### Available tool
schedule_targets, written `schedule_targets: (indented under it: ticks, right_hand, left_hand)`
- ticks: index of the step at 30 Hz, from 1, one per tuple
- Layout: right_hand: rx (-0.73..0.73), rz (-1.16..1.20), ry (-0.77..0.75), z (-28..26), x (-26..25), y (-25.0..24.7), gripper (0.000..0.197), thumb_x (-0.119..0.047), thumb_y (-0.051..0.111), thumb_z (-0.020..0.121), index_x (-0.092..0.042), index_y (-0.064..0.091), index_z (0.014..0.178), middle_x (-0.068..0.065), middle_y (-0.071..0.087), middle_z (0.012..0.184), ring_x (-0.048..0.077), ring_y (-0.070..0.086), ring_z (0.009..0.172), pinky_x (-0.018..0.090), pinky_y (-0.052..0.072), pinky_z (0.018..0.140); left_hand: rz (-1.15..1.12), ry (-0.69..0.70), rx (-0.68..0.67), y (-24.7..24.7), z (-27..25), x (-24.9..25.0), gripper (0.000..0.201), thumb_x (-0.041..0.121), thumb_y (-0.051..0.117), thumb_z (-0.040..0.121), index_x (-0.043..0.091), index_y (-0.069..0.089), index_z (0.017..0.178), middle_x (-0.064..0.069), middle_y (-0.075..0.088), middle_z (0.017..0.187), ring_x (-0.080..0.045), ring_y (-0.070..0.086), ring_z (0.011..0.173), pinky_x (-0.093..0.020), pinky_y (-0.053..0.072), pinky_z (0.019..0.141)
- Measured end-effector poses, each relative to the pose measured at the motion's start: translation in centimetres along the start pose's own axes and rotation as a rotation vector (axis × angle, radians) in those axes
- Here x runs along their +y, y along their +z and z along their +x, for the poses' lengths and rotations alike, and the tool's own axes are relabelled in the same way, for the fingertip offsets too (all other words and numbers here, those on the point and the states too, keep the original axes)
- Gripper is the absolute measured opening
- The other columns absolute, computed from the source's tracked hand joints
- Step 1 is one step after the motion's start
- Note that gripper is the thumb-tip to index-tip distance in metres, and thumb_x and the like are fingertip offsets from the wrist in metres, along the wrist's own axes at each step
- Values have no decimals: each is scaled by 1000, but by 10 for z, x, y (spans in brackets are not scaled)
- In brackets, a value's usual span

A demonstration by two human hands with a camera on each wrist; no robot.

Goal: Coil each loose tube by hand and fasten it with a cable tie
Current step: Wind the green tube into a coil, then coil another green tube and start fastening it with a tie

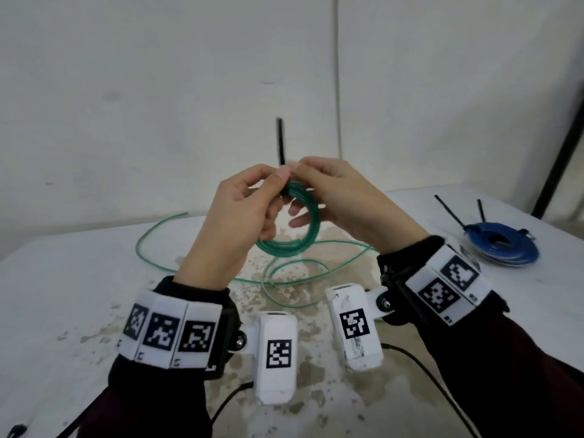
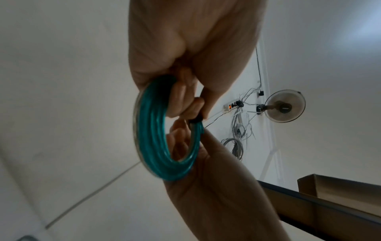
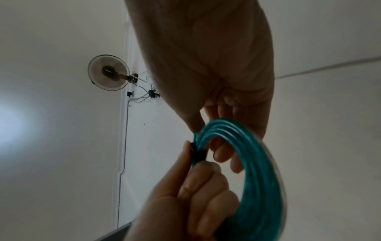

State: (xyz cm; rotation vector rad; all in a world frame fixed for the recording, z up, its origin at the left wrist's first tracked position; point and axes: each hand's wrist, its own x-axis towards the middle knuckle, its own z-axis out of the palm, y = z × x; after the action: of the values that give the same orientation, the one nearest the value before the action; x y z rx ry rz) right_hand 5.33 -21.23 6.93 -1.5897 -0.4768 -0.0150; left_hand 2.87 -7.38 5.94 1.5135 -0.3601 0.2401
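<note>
Head view: both hands' fingers point(image 1: 281, 177) pinch green coil point(image 1: 297, 238); cable tie point(image 1: 280, 140) points upward.

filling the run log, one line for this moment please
step: tying green coil | hands: left, right on coil | cable tie: wrapped

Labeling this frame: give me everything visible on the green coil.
The green coil is translucent green tubing wound into several round loops, held upright in the air above the table. A black cable tie wraps its top, tail pointing up. The left hand and right hand pinch it at the tie. More green tubing lies loose on the table below.
</note>
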Motion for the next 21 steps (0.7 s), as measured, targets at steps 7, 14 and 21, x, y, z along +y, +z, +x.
schedule_targets:
  ticks: [7, 14, 21]
  right_hand:
    - [-120, 159, 182, -39, 19, -57, 22, -13, 43, 99, -8, 63, 102, 4, 73, 87, 12, 68, 77, 29, 55, 84]
    - [114, 187, 273, -78, 38, -103, 15, -11, 48, 98, -7, 63, 95, 8, 72, 83, 13, 67, 67, 23, 57, 70]
    - [616, -110, 328, -145, 55, -203, 17, -5, 45, 98, 0, 55, 111, 9, 65, 80, 17, 59, 65, 23, 55, 61]
  left_hand:
    - [-189, -82, 30, 38, 13, -39, 24, 21, 50, 97, 5, 68, 91, -1, 44, 61, -9, 37, 48, -21, 38, 54]
    - [-98, -224, 5, 101, 17, -80, 17, 23, 58, 92, 12, 70, 87, -4, 69, 85, -19, 62, 80, -30, 48, 78]
    - [-200, -484, -99, 138, 9, -111, 18, 18, 49, 97, 16, 65, 88, 6, 66, 66, -11, 63, 65, -25, 43, 68]
